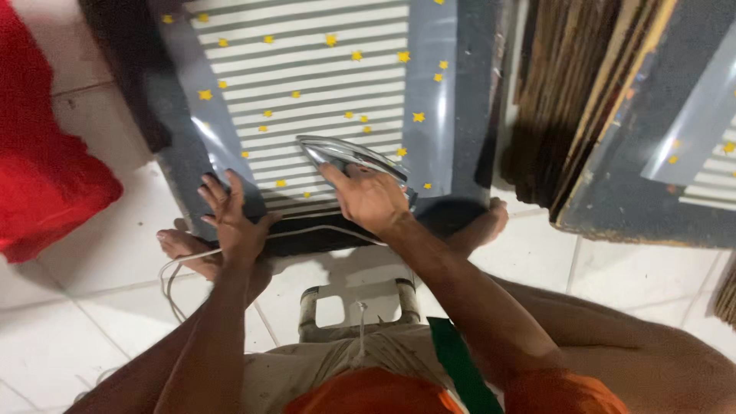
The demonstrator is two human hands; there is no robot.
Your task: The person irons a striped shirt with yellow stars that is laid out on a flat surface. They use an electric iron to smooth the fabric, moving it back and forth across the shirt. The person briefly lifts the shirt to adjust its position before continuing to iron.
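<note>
One head-worn camera is looking steeply down from close above the seated person's lap, facing forward over both forearms. The striped, star-printed sheet [307,84] is lying just beyond the fingertips, with white floor tiles [100,253] showing beneath and behind them.

Right hand [366,198] grips iron [349,157]; left hand [234,218] presses striped sheet [307,69].

One iron [349,157], two hands [234,222]
</note>
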